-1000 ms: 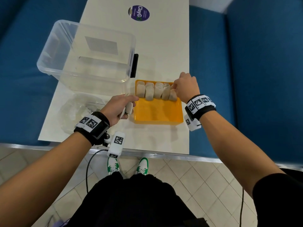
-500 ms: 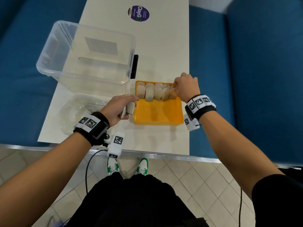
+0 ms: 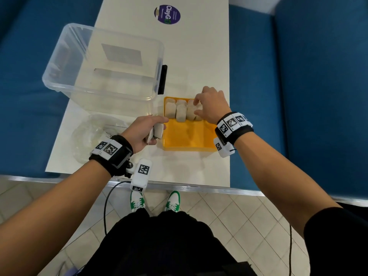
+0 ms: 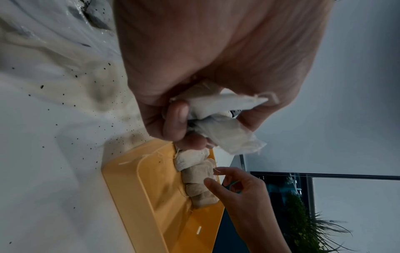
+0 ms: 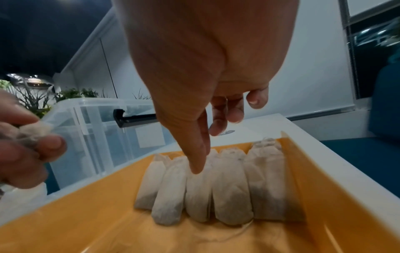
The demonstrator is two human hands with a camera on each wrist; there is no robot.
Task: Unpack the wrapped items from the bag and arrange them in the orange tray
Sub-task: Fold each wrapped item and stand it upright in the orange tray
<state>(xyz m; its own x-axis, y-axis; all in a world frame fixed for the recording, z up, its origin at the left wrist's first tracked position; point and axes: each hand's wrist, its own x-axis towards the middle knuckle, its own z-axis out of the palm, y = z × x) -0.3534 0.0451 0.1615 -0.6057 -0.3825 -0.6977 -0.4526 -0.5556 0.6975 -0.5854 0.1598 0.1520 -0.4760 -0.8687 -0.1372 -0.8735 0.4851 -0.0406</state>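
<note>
The orange tray [image 3: 187, 136] [image 4: 155, 196] [image 5: 108, 214] lies on the white table. Several beige wrapped sachets [image 3: 180, 112] [image 5: 207, 188] [image 4: 194, 176] stand side by side in a row along its far wall. My right hand [image 3: 209, 105] [image 5: 201, 119] hovers over the right part of that row, fingers relaxed, thumb tip touching a middle sachet. My left hand [image 3: 147, 130] [image 4: 194, 102] sits at the tray's left edge and grips more wrapped sachets [image 3: 158, 130] [image 4: 227, 123]. The clear plastic bag [image 3: 93, 134] [image 4: 54, 59] lies crumpled left of my left wrist.
A large clear plastic tub [image 3: 103, 64] [image 5: 93, 130] with a black latch [image 3: 162, 79] stands behind and left of the tray. A purple sticker [image 3: 167, 14] is at the table's far end. Blue upholstery flanks the narrow table; its front edge is near my wrists.
My right hand has let go of the rightmost sachet, spread its fingers and shifted left over the row. The left hand has edged closer to the tray with its sachets.
</note>
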